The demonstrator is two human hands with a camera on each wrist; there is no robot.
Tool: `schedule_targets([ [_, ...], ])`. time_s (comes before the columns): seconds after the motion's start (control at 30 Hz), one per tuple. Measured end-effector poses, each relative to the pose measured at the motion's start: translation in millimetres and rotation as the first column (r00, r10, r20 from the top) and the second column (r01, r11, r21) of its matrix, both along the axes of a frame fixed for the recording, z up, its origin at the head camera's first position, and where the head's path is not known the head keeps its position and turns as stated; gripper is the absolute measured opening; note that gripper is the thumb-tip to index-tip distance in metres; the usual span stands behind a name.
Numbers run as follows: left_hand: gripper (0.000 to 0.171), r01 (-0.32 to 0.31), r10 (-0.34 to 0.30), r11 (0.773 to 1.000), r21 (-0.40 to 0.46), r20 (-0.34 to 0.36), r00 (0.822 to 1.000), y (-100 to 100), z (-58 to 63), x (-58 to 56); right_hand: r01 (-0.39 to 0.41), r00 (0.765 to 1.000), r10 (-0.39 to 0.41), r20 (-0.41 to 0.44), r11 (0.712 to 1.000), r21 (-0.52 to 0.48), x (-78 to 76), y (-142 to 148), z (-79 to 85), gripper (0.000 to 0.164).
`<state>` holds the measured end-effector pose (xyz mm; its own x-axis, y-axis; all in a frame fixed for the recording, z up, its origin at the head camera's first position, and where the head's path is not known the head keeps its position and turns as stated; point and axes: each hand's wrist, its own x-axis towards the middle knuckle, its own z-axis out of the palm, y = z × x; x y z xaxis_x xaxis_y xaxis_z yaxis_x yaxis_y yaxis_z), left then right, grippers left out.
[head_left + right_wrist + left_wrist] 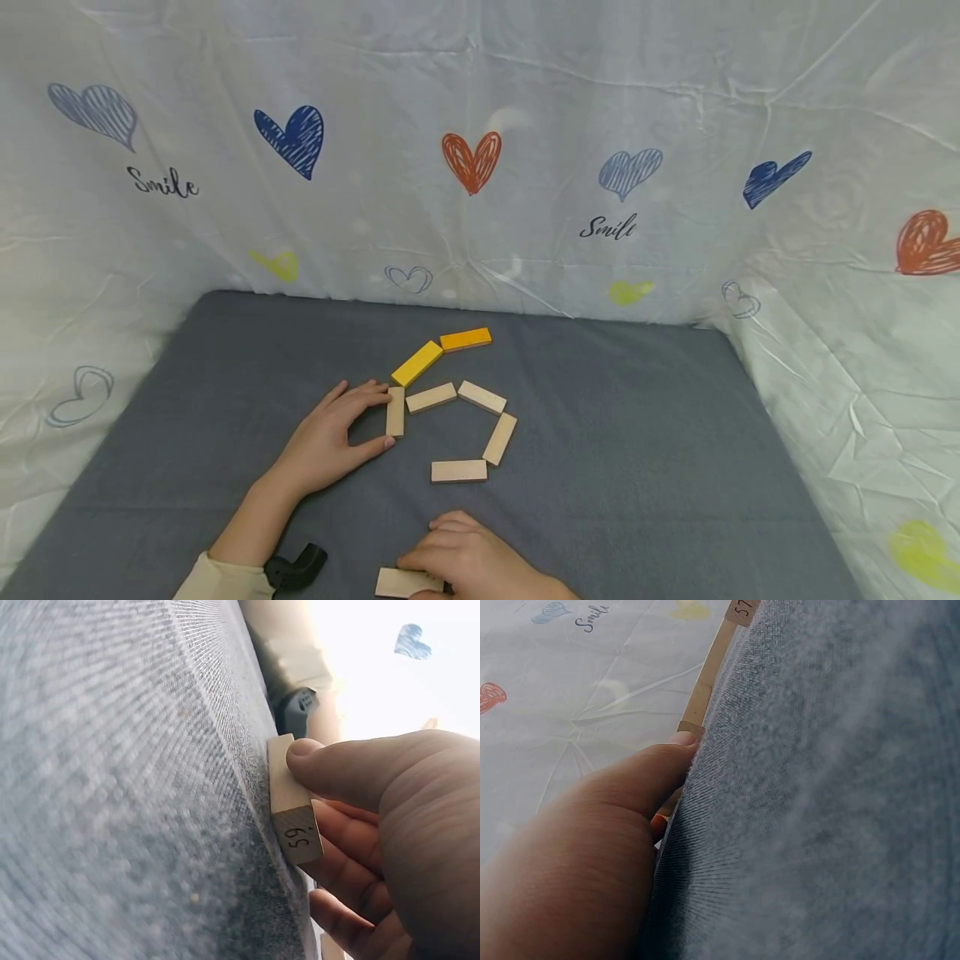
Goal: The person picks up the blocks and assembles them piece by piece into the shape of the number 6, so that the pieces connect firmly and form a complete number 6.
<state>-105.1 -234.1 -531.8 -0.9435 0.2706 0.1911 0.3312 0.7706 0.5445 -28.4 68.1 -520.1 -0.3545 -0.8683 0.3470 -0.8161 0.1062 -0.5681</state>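
Note:
My left hand (pixel 326 446) grips a plain wooden block (pixel 395 412) lying on the grey cloth, thumb at its near end and a fingertip at its far end. This block is the left end of a curved row of plain blocks (pixel 431 397). Just beyond it lie a yellow block (pixel 417 363) and an orange block (pixel 465 339). Close to the front edge of the view, my right hand (pixel 480 558) pinches another plain block (pixel 397 582) between thumb and fingers. In the right wrist view, that block (pixel 291 776) shows the number 59 on its end.
Further blocks (pixel 498 439) curve round on the right, down to a level block (pixel 459 472) between the hands. A black strap device (pixel 296 568) is on the left wrist. Grey cloth (pixel 637 467) spreads to the right, and a white curtain with hearts (pixel 525 225) hangs behind.

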Motion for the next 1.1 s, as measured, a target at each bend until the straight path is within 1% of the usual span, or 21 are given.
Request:
schedule_targets([
  [0.07, 0.070, -0.001, 0.001, 1.000, 0.001, -0.002, 1.000, 0.3, -0.2, 0.1, 0.007, 0.999, -0.007, 0.033, 1.000, 0.001, 1.0, -0.2, 0.4, 0.023],
  [0.1, 0.070, 0.000, 0.000, 1.000, 0.002, -0.004, 1.000, 0.4, -0.2, 0.2, 0.008, 0.999, -0.008, 0.037, 1.000, -0.004, 1.1, -0.2, 0.3, 0.024],
  [0.2, 0.069, 0.005, -0.005, 1.000, 0.007, -0.012, 1.000, 0.5, 0.0, 0.2, 0.010, 1.000, -0.010, 0.001, 1.000, -0.020, 0.4, 0.4, -0.5, 0.023],
  [0.27, 0.069, 0.008, -0.008, 1.000, 0.010, -0.018, 1.000, 0.6, 0.1, 0.1, 0.014, 1.000, -0.014, 0.016, 1.000, -0.026, 0.5, 0.6, -0.7, 0.024],
  [0.43, 0.069, 0.008, -0.008, 1.000, 0.012, -0.016, 1.000, 0.5, 0.1, -0.1, 0.045, 0.996, -0.045, 0.072, 0.999, -0.005, 2.2, 1.3, 1.8, 0.025],
  [0.5, 0.070, 0.008, -0.008, 1.000, 0.014, -0.013, 1.000, 0.5, 0.0, -0.1, 0.058, 0.997, -0.058, 0.060, 0.998, 0.004, 2.4, 1.5, 2.9, 0.026],
  [0.77, 0.070, 0.004, -0.004, 1.000, 0.015, 0.005, 1.000, 0.3, 0.7, -0.4, 0.070, 0.993, -0.071, 0.089, 0.997, 0.017, 0.5, 2.0, 6.0, 0.027],
  [1.1, 0.070, 0.006, -0.006, 1.000, 0.009, 0.004, 1.000, 0.4, 1.2, -0.6, 0.091, 0.995, -0.091, 0.043, 0.996, 0.009, -6.6, 2.1, 10.9, 0.029],
])
